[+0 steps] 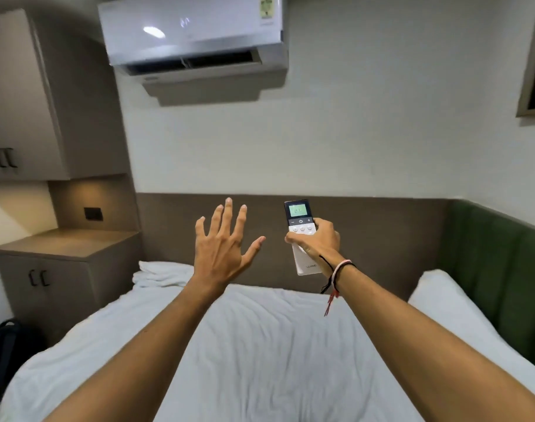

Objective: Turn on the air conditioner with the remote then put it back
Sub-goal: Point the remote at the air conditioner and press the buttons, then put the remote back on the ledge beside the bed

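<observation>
A white air conditioner (pixel 193 32) hangs high on the far wall, its lower flap tilted open over a dark vent. My right hand (pixel 316 242) grips a white remote (pixel 299 226) upright above the bed, thumb lying across its lower half. The remote's small screen glows green over a row of buttons. My left hand (pixel 222 248) is raised beside it, palm forward, fingers spread, holding nothing. Threads and a band circle my right wrist.
A white-sheeted bed (pixel 260 345) fills the foreground, with a pillow (pixel 443 300) at right and folded linen (pixel 162 272) at the head. A wooden bedside cabinet (pixel 62 263) and wall cupboard stand left. A dark bag (pixel 7 354) sits on the floor.
</observation>
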Action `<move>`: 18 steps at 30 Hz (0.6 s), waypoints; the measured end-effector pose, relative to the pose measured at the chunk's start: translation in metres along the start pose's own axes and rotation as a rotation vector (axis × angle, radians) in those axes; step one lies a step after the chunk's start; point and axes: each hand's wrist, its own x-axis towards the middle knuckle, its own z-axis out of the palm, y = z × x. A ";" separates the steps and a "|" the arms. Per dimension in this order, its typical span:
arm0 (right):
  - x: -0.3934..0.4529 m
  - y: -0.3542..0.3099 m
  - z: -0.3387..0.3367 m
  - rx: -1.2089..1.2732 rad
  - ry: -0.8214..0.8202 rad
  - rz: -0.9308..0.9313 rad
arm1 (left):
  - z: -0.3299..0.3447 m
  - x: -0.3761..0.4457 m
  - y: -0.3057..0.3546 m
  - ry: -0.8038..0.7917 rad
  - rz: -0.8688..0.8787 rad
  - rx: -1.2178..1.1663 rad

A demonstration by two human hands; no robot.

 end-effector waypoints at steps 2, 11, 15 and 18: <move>-0.001 0.033 -0.017 -0.051 0.040 0.025 | 0.023 -0.011 0.029 -0.035 0.020 -0.042; -0.046 0.225 -0.096 -0.276 0.038 0.233 | 0.149 -0.118 0.170 -0.290 0.132 -0.213; -0.096 0.335 -0.134 -0.312 -0.005 0.431 | 0.211 -0.195 0.249 -0.466 0.193 -0.259; -0.137 0.405 -0.156 -0.322 0.005 0.537 | 0.248 -0.253 0.295 -0.554 0.207 -0.308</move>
